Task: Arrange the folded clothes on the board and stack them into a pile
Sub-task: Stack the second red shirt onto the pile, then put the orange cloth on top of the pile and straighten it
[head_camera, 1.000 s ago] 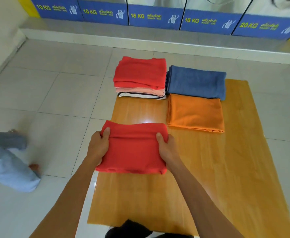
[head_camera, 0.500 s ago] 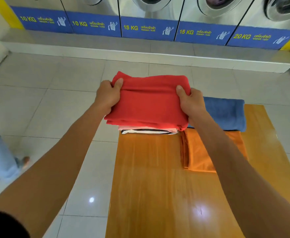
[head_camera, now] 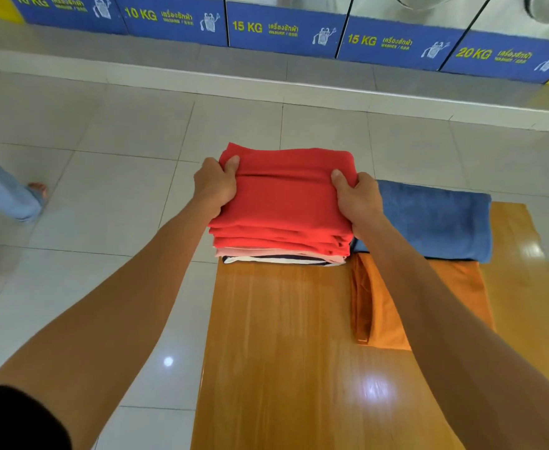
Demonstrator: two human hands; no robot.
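A glossy orange-brown wooden board (head_camera: pixel 279 352) lies flat on a floor of pale grey tiles (head_camera: pixel 104 203), both catching bright spots of ceiling light. Along the far wall runs a low tiled step, and above it a row of washing machines with blue panels (head_camera: pixel 286 30) marked 10 KG, 15 KG and 20 KG in yellow.

At the board's far left corner stands the pile (head_camera: pixel 279 251) — red layers over a pink one and a striped one at the bottom. The folded red cloth (head_camera: pixel 286 193) sits on top, gripped at its sides by the left hand (head_camera: pixel 214 186) and the right hand (head_camera: pixel 359 199), thumbs pressed on its upper face. Just right of the pile lies a folded blue cloth (head_camera: pixel 435 222), with a folded orange cloth (head_camera: pixel 393 306) nearer, touching its edge. At the left edge, someone's jeans-clad leg (head_camera: pixel 3 190) and foot show.
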